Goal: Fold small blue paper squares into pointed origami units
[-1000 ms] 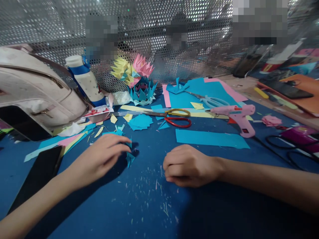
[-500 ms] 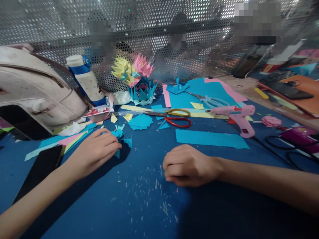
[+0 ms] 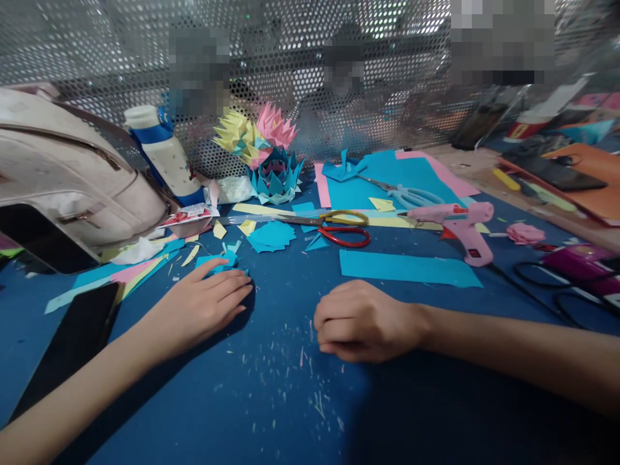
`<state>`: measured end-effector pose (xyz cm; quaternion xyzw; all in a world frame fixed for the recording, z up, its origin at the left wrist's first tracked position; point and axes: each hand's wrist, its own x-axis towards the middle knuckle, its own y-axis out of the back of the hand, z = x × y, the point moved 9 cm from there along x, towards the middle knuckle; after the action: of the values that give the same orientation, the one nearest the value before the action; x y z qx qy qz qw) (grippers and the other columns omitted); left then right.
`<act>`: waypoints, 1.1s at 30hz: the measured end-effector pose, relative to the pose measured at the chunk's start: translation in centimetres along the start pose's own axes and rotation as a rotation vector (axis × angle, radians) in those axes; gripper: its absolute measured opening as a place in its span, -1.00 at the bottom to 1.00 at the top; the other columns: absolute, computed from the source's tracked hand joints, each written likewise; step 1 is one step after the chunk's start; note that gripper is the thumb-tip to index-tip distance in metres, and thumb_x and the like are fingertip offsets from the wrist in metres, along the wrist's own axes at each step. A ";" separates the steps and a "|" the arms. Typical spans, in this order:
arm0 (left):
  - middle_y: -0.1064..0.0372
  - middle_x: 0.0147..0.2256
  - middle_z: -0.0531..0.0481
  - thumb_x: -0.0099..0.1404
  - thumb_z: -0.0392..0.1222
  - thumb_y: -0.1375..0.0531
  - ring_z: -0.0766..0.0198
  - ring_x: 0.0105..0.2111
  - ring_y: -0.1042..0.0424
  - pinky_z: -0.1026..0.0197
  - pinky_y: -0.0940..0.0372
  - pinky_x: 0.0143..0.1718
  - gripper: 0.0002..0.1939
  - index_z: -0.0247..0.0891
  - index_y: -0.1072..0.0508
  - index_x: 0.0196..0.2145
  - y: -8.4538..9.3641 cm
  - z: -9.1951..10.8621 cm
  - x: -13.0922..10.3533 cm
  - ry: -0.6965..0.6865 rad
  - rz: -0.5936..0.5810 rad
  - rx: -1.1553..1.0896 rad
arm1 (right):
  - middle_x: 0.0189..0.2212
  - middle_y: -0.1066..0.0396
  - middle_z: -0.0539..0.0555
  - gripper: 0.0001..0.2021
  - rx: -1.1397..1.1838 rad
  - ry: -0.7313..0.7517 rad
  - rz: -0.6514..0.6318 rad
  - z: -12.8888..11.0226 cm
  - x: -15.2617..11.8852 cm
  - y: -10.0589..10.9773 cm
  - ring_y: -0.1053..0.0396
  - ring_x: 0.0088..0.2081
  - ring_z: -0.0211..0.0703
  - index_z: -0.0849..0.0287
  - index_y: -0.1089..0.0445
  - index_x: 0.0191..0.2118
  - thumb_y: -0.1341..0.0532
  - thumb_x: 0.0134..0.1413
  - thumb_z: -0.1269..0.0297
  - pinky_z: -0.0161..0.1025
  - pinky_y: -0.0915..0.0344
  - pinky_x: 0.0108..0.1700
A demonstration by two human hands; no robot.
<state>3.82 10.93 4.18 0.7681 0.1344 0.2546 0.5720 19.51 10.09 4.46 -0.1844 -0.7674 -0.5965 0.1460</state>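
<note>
My left hand [image 3: 206, 303] lies with its fingers stretched out over crumpled blue paper scraps [image 3: 227, 253] and partly hides them. Its palm faces down, so whether it grips any scrap is not shown. My right hand [image 3: 365, 323] rests closed on the blue table [image 3: 290, 413], knuckles up; whatever may be inside the fingers is hidden. Just beyond it lies a blue paper strip [image 3: 407, 268]. Scissors [image 3: 345, 236] with a yellow and a red handle lie farther back, near a small stack of blue paper pieces [image 3: 272, 236]. A pink glue gun [image 3: 462, 227] is at right.
Paper flowers [image 3: 275, 174] stand at the back by a perforated metal screen. A bag [image 3: 72, 174], a bottle [image 3: 165, 155] and phones [image 3: 72, 342] crowd the left. Light-blue scissors [image 3: 411, 196] lie on paper sheets. A cable [image 3: 527, 294] runs at right. Tiny paper clippings dot the table.
My left hand has slid right over the blue scraps, its fingers straighter, and small yellow scraps behind it now show. My right hand stays in place. The view has shifted slightly.
</note>
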 end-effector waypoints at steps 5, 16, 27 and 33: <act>-0.50 -0.05 -0.09 0.54 -0.23 0.06 0.12 -0.08 -0.48 -0.10 -0.14 0.16 -0.68 -0.25 -0.48 -0.03 0.3 -1.3 -0.4 0.039 0.005 -0.023 | -0.38 -0.46 -0.03 -0.68 -0.031 -0.002 -0.026 -0.1 0.2 -0.4 -0.32 -0.43 -0.31 0.16 -0.36 -0.37 -0.01 0.40 0.23 -0.24 -0.11 -0.40; -0.47 0.03 -0.08 0.52 -0.18 0.01 0.12 0.01 -0.44 -0.03 -0.30 0.07 -0.68 -0.17 -0.41 0.12 1.3 -4.9 3.7 0.115 0.055 -0.056 | -0.36 -0.47 0.01 -0.68 -0.030 0.038 -0.009 -0.5 0.0 -0.1 -0.34 -0.40 -0.30 0.18 -0.40 -0.34 -0.01 0.41 0.23 -0.27 -0.15 -0.37; -0.37 0.01 -0.13 0.45 -0.10 -0.19 0.14 -0.09 -0.45 0.00 -0.42 -0.07 -0.71 -0.28 -0.40 0.05 -5.0 -8.2 8.5 0.126 -0.067 -0.080 | -0.36 -0.45 0.00 -0.71 -0.070 0.043 0.007 -0.6 0.0 -0.2 -0.33 -0.43 -0.32 0.18 -0.39 -0.34 -0.03 0.39 0.24 -0.29 -0.13 -0.38; -0.37 0.01 -0.13 0.45 -0.10 -0.19 0.14 -0.09 -0.45 0.00 -0.42 -0.07 -0.71 -0.28 -0.40 0.05 -5.3 -8.9 8.4 0.126 -0.092 -0.105 | -0.35 -0.45 0.00 -0.70 -0.086 0.036 -0.020 -0.5 -0.2 -0.5 -0.33 -0.42 -0.33 0.17 -0.39 -0.33 -0.02 0.40 0.22 -0.29 -0.12 -0.39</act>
<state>6.41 23.93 3.06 0.7123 0.1918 0.2825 0.6132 19.43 9.48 4.06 -0.1721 -0.7402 -0.6334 0.1461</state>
